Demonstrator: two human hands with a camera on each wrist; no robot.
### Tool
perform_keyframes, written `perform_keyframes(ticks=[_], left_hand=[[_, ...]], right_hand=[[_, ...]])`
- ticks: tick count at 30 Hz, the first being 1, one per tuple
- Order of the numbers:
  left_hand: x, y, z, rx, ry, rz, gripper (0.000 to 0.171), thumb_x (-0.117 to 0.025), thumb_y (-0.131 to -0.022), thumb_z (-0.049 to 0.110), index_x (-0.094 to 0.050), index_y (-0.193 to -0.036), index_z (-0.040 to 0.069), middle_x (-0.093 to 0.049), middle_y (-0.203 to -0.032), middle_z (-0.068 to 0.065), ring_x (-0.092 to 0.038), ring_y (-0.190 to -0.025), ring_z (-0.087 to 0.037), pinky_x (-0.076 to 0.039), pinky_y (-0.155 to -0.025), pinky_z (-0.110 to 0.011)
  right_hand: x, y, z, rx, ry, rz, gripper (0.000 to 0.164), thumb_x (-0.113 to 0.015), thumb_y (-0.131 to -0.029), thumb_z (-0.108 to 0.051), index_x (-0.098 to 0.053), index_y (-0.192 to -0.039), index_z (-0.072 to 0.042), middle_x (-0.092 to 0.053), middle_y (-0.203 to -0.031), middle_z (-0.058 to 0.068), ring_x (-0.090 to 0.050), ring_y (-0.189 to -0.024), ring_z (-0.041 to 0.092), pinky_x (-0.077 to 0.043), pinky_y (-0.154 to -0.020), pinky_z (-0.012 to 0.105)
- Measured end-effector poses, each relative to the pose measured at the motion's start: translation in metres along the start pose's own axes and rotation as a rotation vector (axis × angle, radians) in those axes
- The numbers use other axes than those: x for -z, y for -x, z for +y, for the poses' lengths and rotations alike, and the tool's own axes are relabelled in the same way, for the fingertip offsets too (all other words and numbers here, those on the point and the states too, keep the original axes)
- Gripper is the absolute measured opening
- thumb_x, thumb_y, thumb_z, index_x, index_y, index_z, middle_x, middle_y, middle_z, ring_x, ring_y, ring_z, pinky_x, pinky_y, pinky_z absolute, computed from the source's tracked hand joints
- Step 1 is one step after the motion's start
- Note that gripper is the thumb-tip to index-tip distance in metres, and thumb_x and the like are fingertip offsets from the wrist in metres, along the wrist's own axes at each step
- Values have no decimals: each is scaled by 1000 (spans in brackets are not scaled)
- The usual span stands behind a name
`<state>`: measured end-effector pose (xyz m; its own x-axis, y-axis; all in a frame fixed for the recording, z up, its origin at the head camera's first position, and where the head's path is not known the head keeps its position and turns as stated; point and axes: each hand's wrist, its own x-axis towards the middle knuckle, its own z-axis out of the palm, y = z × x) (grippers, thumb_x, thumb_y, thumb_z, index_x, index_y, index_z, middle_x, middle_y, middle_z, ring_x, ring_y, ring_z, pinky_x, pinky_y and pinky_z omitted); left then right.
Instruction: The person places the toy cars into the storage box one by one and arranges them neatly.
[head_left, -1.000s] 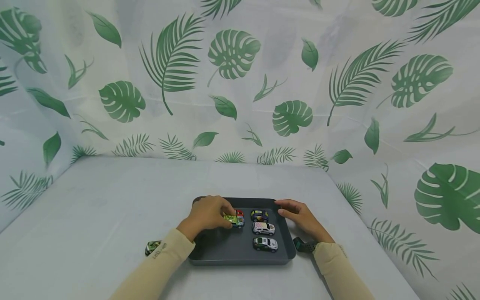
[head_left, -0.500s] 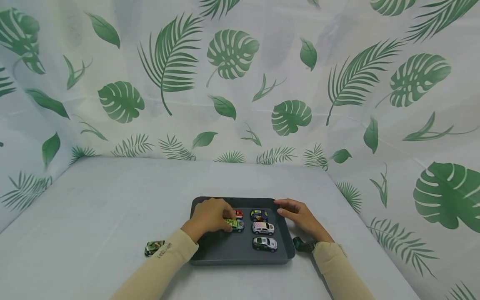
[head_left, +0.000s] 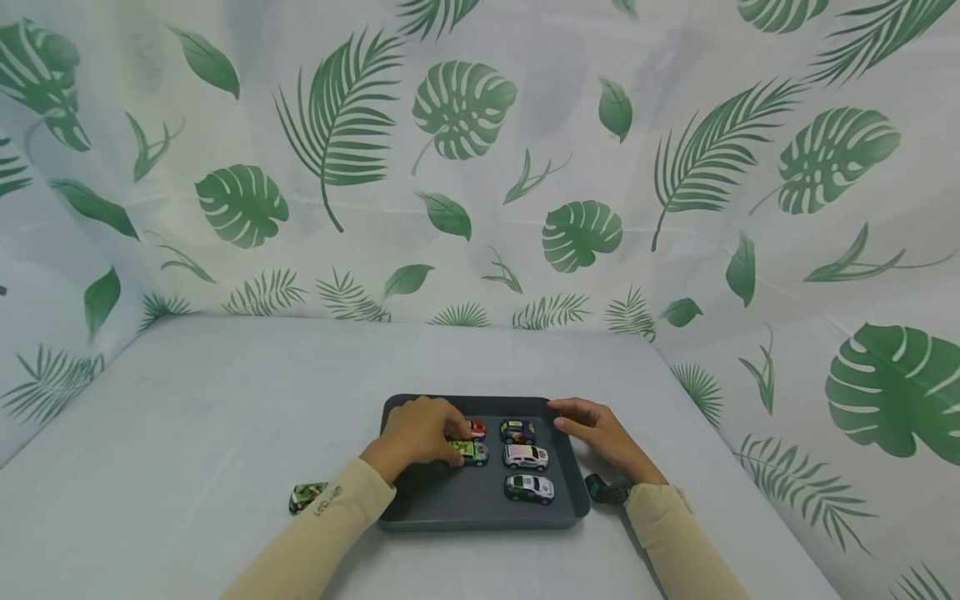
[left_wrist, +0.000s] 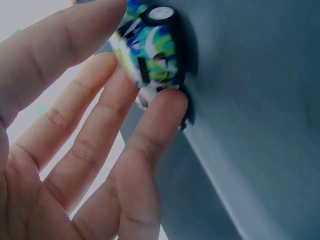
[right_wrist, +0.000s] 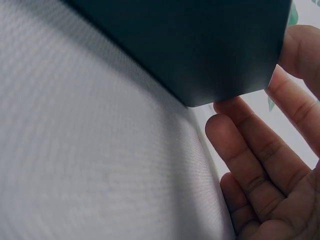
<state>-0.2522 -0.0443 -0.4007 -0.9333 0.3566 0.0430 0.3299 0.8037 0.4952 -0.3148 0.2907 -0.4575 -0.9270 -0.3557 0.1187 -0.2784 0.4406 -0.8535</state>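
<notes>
My left hand [head_left: 420, 429] reaches into the grey tray [head_left: 465, 510] and pinches a green and blue toy car [head_left: 472, 452], which sits low by the tray floor. In the left wrist view, the fingers spread around the patterned end of this toy car [left_wrist: 156, 52]. Just behind it, a red toy car [head_left: 477, 428] is partly hidden by the hand. At the tray's back right corner rests my right hand [head_left: 606, 432], its long fingers fairly straight against the outside. The right wrist view shows the fingertips [right_wrist: 220, 127] by the tray's dark wall [right_wrist: 215, 60].
Along the tray's right side stand a purple and yellow toy car [head_left: 517, 431], a pale toy car [head_left: 526, 456] and a white and dark toy car [head_left: 530, 488]. A camouflage toy car [head_left: 303, 497] lies outside, left of the tray, partly behind the left sleeve [head_left: 330, 525].
The green and blue toy car has come slightly toward the person and down beside the red one, with my left hand on it. My right hand keeps its place at the corner.
</notes>
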Motion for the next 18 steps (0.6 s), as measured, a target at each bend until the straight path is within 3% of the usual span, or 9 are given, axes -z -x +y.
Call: perform_keyframes(ticks=[7,12,18], left_hand=[[9,4,-3,-31,57,-1,29,-98,-81,23,-85,-106,21,-80,-101,8,-74,-95,-14,-59,-87,-47],[18,10,-4,-69,168,-33,29,-96,-83,18,-84,-109,16,-81,-105,6,-76,-95,-14,-60,-89,-45],[30,17,-11,-125,336,-89,30,-92,-87,12,-83,-116,8,-80,-114,0,-77,-106,-23,-61,-91,-40]], right_hand=[[-2,2,-3,13,0,-3,39,-70,-107,-14,-67,-140,5,-69,-138,22,-67,-121,17,-49,-109,42],[-2,2,-3,17,-6,-7,39,-70,-107,-14,-66,-141,5,-69,-139,22,-67,-123,18,-49,-109,42],[-1,2,-1,25,-6,-16,40,-70,-107,-14,-66,-141,5,-68,-140,23,-67,-125,25,-48,-111,47]])
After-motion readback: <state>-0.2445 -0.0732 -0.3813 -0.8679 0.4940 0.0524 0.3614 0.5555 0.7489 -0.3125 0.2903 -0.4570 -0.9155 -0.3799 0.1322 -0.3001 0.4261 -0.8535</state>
